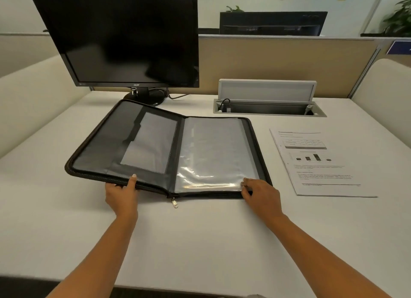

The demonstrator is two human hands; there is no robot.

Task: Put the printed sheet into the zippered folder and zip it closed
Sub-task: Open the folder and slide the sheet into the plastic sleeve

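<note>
Open zippered folder lying flat on the desk in front of a dark monitor. We see the left hand grasping the near edge of the left cover, thumb on top and fingers tucked beneath, so that this cover is raised slightly off the desk. The right hand has its fingers curled onto the near right corner of the clear sleeves and appears to pinch that corner. The printed sheet lies face up on the desk to the right of the folder, apart from it and untouched. We judge that insertion has not begun. The zipper pull hangs at the near end of the spine. Several hazards follow from this layout. The sleeves are thin, glossy and stacked, so the pinch may lift several layers at once, or slip, leaving no pocket open. A single sheet flat on a smooth desk is hard to lift and may crease if dragged. If the sheet is seated short of the pocket's depth, a protruding edge could catch in the zipper teeth. Releasing the left cover early could let it fall shut.
</note>
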